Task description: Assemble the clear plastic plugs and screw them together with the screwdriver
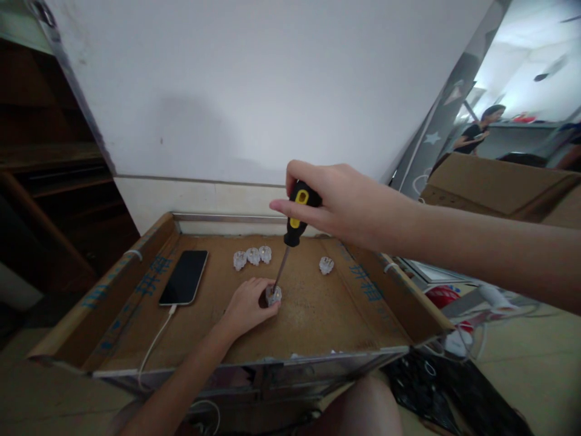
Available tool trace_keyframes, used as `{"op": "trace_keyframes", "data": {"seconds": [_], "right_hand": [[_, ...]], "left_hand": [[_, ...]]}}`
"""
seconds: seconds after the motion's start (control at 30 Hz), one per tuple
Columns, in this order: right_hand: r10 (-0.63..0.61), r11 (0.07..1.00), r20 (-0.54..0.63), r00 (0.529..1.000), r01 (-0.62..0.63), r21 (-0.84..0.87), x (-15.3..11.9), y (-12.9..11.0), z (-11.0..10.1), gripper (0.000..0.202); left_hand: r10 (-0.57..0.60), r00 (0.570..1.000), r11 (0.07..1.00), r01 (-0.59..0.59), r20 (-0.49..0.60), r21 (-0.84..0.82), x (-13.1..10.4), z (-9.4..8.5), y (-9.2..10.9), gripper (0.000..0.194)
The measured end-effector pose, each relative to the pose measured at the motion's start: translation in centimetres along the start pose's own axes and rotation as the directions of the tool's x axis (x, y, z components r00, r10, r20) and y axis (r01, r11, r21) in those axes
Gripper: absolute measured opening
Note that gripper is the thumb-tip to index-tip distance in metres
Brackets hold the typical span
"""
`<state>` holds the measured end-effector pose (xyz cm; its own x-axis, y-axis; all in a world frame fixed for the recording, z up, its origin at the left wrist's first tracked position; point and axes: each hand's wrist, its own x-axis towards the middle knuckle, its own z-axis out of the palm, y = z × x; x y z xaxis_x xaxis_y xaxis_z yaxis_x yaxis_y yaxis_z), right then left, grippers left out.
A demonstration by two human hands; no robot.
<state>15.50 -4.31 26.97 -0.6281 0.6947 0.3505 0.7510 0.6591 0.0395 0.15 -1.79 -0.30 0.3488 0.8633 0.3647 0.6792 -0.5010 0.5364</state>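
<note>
My right hand [318,194] is closed around the black and yellow handle of a screwdriver [297,212], its shaft slanting down and left. The tip meets a small clear plastic piece [273,295] on the cardboard. Pinched between thumb and fingers, that piece is held down by my left hand [251,304]. Three similar clear plastic pieces [253,257] sit in a row behind my left hand. Another one [325,265] lies apart to the right. Metal parts seem to show in them, but they are too small to make out exactly.
A phone [184,277] with a white charging cable [157,339] lies at the left of the cardboard-lined tray [299,333], which has raised sides. Behind stands a white wall [254,91]. To the right are an open cardboard box [494,188], black plastic bags [454,387] and a person [474,134].
</note>
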Motion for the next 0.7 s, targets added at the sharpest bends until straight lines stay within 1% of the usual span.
{"op": "trace_keyframes", "data": {"seconds": [0.07,0.2,0.3,0.4,0.5,0.7], "right_hand": [[0.025,1.0,0.074,0.997,-0.024,-0.005,0.2,0.2,-0.5,0.017],[-0.002,1.0,0.153,0.988,0.003,-0.012,-0.2,0.8,-1.0,0.029],[-0.027,0.998,0.106,0.994,0.034,-0.056,-0.5,1.2,-0.7,0.022],[-0.08,0.997,0.039,0.996,0.079,0.016,-0.6,1.3,-0.2,0.015],[-0.112,0.99,0.021,0.993,0.11,0.084,-0.8,1.3,0.1,0.015],[-0.121,0.989,-0.012,0.993,0.122,0.088,-1.1,1.3,0.1,0.014]], "left_hand": [[-0.001,1.0,1.0,0.001,0.003,-0.009,0.0,0.0,0.0,0.032],[0.015,1.0,1.0,-0.015,-0.008,-0.015,0.0,0.2,-0.2,0.031],[0.016,1.0,1.0,-0.017,-0.015,-0.018,0.0,0.2,-0.2,0.031],[0.018,1.0,1.0,-0.018,-0.006,-0.025,0.0,0.2,-0.2,0.032],[0.019,1.0,0.999,-0.019,0.001,-0.025,0.1,0.1,-0.1,0.032],[0.029,0.999,0.999,-0.03,-0.014,-0.03,0.1,0.2,-0.2,0.031]]}}
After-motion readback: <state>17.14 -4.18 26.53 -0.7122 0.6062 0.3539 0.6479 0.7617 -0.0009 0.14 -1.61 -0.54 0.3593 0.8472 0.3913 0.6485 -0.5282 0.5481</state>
